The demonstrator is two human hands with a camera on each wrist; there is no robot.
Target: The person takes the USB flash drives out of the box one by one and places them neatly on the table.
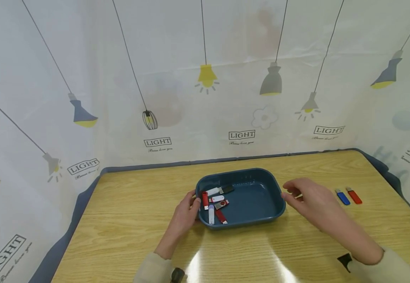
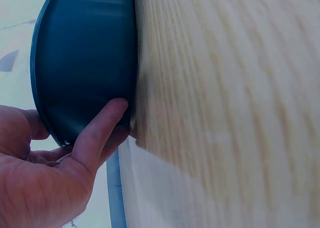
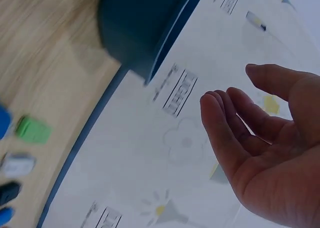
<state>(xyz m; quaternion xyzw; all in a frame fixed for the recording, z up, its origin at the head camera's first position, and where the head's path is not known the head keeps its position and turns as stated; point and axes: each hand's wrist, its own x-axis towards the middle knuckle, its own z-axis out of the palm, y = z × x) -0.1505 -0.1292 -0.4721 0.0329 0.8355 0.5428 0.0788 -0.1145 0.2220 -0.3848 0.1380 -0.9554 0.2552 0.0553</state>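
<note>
A dark blue plastic tray (image 1: 258,220) stands on the wooden table. In its left part lie several USB sticks, among them a white stick (image 1: 211,214), a red stick (image 1: 205,200) and a black stick (image 1: 228,189). My left hand (image 1: 186,210) grips the tray's left end, thumb at the rim. In the left wrist view, the fingers (image 2: 102,128) of that hand lie along the outer wall. My right hand (image 1: 311,198) is raised by the tray's right rim, its fingers loosely bent; the right wrist view shows this hand (image 3: 260,143) apart from the tray, with nothing in it.
Right of my right hand, a blue USB stick (image 1: 342,197) and a red USB stick (image 1: 354,195) lie on the table (image 1: 127,220). The right wrist view shows blurred small items at its left edge, including a green one (image 3: 33,130). A lamp-printed curtain (image 1: 176,90) surrounds the table.
</note>
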